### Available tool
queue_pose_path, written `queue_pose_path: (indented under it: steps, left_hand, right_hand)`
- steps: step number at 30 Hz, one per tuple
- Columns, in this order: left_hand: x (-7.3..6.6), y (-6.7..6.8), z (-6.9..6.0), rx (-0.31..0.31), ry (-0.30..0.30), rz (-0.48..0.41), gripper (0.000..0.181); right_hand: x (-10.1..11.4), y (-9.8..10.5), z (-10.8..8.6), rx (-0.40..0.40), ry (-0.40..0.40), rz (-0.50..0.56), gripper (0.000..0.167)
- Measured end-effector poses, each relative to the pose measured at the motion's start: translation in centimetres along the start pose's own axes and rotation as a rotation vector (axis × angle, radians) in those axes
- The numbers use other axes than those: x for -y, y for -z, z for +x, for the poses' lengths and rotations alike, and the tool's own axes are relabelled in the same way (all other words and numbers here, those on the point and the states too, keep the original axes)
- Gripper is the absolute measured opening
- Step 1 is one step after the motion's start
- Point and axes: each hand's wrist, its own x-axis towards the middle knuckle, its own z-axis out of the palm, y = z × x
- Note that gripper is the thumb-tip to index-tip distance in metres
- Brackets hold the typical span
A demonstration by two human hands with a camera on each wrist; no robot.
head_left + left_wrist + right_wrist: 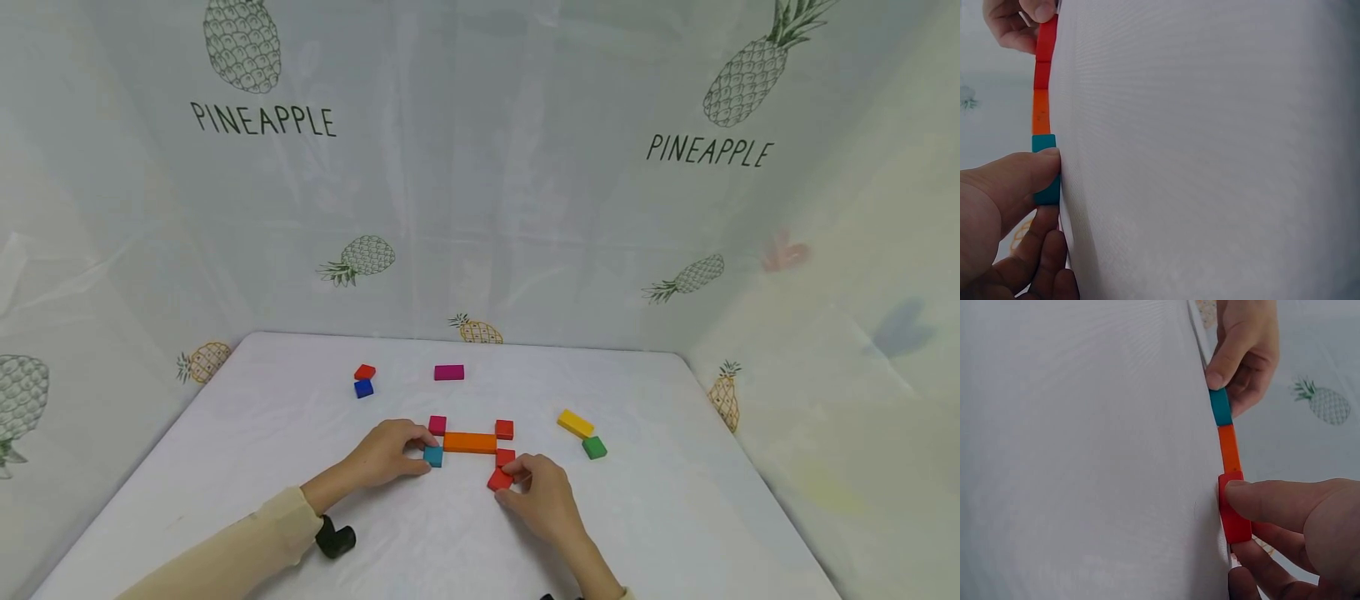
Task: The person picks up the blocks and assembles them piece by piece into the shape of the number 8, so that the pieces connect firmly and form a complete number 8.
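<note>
Pineapple-print sheet (525,192) hung behind everything, white tabletop (645,517) below it. The block layout in the middle looks partway there to me — six pieces grouped, five lying apart.

Both hands are busy. The left hand (386,454), around 9 o'clock of the group, is pinching the teal block (432,456); the right hand (543,500), around 4, has the askew red block (498,480) between thumb and fingers at the group's 5 o'clock corner.

Biggest piece is the orange bar (470,442), lying between the hands with neither holding it. The magenta bar (449,372) out at 12 and yellow bar (576,423) at 3 look unused so far.

Small stuff: the magenta block (437,425) at the orange bar's 10, upper red block (505,429) at 2 and lower red block (505,457) at 4 look placed — I'd guess the green block (595,447) at 3, plus the far red block (365,372) and blue block (363,388) at 10, are what's left.
</note>
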Motion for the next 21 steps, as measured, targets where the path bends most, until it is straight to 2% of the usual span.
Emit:
queue_pose_path:
  steps: [21]
  left_hand:
    - [0.24,-0.01,0.1,0.007,0.006,0.0,0.026]
  right_hand:
    - [-0.13,-0.17,0.2,0.01,-0.018,0.0,0.029]
